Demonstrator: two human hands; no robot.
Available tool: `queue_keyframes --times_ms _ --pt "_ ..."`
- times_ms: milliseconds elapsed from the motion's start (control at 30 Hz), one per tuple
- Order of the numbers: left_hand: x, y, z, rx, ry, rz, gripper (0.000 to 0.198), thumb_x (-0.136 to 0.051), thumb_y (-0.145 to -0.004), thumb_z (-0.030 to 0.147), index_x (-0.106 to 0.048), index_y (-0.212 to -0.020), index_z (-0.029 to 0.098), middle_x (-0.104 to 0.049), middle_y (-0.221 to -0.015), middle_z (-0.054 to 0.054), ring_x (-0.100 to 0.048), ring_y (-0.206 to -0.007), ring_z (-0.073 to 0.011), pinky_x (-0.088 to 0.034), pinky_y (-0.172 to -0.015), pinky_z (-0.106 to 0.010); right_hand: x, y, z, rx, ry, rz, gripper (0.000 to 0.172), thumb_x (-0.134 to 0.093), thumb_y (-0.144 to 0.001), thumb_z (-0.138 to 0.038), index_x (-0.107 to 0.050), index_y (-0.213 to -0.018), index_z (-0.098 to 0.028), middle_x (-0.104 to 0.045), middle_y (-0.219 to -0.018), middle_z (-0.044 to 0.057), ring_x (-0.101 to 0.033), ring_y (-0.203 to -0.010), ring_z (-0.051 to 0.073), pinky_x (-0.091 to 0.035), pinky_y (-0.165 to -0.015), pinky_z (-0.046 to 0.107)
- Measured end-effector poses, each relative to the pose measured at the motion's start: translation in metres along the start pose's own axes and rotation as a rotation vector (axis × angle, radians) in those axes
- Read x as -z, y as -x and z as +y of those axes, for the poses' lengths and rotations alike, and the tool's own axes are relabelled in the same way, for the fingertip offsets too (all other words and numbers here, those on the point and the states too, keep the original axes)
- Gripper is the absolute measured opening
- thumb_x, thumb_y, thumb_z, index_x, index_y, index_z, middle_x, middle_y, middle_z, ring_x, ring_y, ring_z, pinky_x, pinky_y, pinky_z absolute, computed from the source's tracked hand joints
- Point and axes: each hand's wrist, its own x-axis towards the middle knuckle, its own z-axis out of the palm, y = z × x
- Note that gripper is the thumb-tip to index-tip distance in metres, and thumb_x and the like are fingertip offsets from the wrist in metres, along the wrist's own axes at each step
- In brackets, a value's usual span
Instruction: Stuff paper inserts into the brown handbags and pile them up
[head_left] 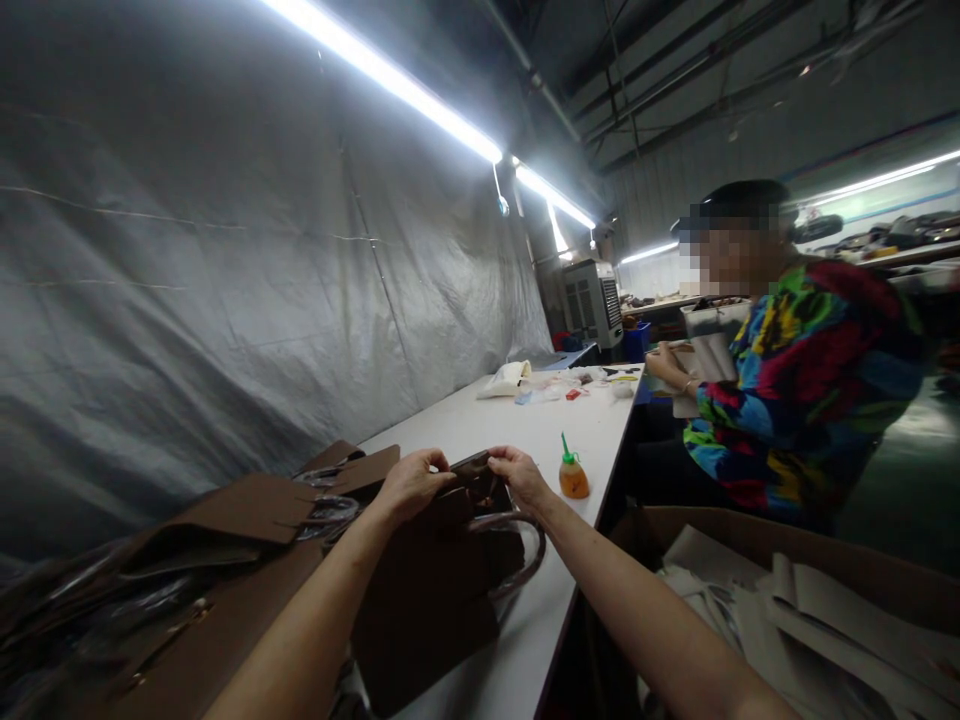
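Note:
A dark brown bag (pixel 424 600) stands at the near part of the white table, its wrapped handle looping out to the right. My left hand (pixel 415 484) is closed on the left part of the bag's upper edge. On the right part of that same edge, my right hand (pixel 519 474) pinches with thumb and fingers. The inside of the bag between my hands is dark and hard to make out. A small bottle (pixel 574 478) of orange liquid with a green nozzle stands just right of my right hand.
More brown bags (pixel 232 510) lie piled at the left. White table (pixel 450 415) holds a cream pouch (pixel 505 380) and plastic bits farther back. A box of pale pieces (pixel 817 610) sits at lower right. Another person (pixel 795 400) sits at the right, holding pale material.

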Motion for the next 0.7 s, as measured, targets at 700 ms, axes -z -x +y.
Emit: queue_keyframes --times_ms 700 --pt "-0.0030 -0.0068 0.0036 -0.036 0.059 -0.060 0.035 -0.063 -0.063 0.046 -0.072 -0.082 0.019 -0.063 -0.066 -0.002 -0.054 -0.066 -0.0167 -0.033 -0.057 -0.024 -0.0001 0.0054 -0.0048 0.110 0.089 -0.034 0.030 -0.072 -0.059 -0.031 -0.059 -0.082 -0.018 -0.066 -0.075 0.001 -0.059 -0.067 0.016 -0.047 -0.065 0.029"
